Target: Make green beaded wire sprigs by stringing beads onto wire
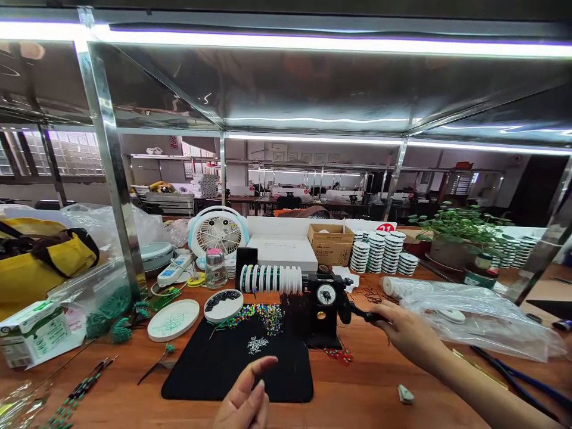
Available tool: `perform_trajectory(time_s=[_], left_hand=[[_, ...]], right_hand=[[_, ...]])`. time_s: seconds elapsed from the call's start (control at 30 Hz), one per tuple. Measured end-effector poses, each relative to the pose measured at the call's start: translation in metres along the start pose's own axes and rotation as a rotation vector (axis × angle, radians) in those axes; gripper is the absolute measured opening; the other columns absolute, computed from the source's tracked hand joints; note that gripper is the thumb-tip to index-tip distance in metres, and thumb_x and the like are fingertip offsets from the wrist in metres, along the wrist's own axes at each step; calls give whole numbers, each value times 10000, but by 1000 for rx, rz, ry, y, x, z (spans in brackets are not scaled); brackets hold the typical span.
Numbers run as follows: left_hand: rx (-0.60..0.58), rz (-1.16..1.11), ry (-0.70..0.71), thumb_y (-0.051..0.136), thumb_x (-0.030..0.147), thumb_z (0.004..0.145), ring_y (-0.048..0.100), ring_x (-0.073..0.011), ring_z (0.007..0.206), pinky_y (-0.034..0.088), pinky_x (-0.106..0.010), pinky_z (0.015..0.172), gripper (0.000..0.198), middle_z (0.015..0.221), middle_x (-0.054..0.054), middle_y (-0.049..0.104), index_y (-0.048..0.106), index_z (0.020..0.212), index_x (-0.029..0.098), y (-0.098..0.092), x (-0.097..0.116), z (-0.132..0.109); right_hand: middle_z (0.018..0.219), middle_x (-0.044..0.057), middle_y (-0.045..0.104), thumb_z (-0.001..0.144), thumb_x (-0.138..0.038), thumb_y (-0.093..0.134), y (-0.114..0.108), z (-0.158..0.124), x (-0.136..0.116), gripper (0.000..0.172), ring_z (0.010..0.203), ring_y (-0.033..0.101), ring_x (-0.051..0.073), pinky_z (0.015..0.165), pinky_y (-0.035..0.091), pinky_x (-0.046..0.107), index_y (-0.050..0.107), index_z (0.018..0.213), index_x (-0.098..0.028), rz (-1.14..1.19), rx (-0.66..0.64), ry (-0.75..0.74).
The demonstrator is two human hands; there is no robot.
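My right hand [395, 325] is closed around the crank handle [367, 315] of a black hand-cranked winding machine [322, 322], which has a round dial on its front. A row of white spools [272, 279] with green thread is mounted on its shaft, pointing left. My left hand [248, 396] hovers at the front edge of a black mat [210, 372], its index finger stretched out and the thumb apart, with nothing visible in it. Small silver parts [257, 345] and multicoloured beads [268, 316] lie on the mat. Red pieces [338, 355] sit by the machine's base.
White dishes hold dark pieces [223, 305] and green thread [173, 322]. Stacked spools [378, 253], a cardboard box [330, 244] and a fan [218, 232] stand behind. Plastic bags [473, 325] and blue-handled pliers [518, 378] lie right. A metal post [109, 155] rises at left.
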State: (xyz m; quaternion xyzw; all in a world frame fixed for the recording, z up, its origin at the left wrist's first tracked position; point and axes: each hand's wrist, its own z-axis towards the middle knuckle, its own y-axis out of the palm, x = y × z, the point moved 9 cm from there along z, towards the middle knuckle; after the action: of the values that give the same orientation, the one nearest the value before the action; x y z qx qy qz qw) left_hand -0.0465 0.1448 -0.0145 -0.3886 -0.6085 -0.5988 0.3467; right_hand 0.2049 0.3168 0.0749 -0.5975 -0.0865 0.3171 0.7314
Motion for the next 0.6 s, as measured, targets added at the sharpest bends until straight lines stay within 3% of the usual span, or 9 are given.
perform_trajectory(time_s=[0.2, 0.33, 0.43, 0.53, 0.6], left_hand=[[52, -28, -20, 518, 385, 838, 55, -48, 368, 58, -162, 335, 263, 446, 114, 262, 478, 1043, 226, 10, 42, 42], [42, -9, 24, 491, 312, 854, 69, -53, 392, 61, -156, 349, 284, 465, 112, 266, 452, 1120, 218, 11, 66, 74], [28, 1, 35, 483, 312, 860, 66, -50, 390, 58, -163, 347, 307, 473, 113, 266, 447, 1148, 214, 7, 70, 84], [16, 5, 25, 487, 329, 859, 63, -46, 385, 54, -166, 347, 335, 476, 114, 259, 441, 1172, 220, 4, 69, 86], [17, 10, 21, 495, 339, 853, 65, -46, 381, 52, -167, 346, 353, 472, 116, 255, 437, 1181, 222, 4, 68, 85]], right_hand=[[869, 32, 600, 873, -305, 367, -14, 9, -6, 277, 787, 577, 211, 662, 386, 311, 632, 920, -242, -43, 51, -16], [887, 26, 606, 867, -347, 416, -23, 18, -1, 271, 818, 579, 209, 685, 395, 303, 659, 967, -280, -42, 37, -15], [876, 40, 613, 820, -348, 505, -32, 27, 0, 238, 830, 578, 228, 701, 404, 315, 682, 961, -277, -94, -60, -3], [923, 62, 600, 715, -421, 642, -48, 41, -30, 336, 847, 571, 242, 726, 421, 323, 670, 1004, -251, -93, -66, -27], [1016, 76, 581, 707, -451, 660, -59, 56, -82, 471, 933, 553, 236, 813, 417, 319, 605, 1118, -228, -6, 57, -154]])
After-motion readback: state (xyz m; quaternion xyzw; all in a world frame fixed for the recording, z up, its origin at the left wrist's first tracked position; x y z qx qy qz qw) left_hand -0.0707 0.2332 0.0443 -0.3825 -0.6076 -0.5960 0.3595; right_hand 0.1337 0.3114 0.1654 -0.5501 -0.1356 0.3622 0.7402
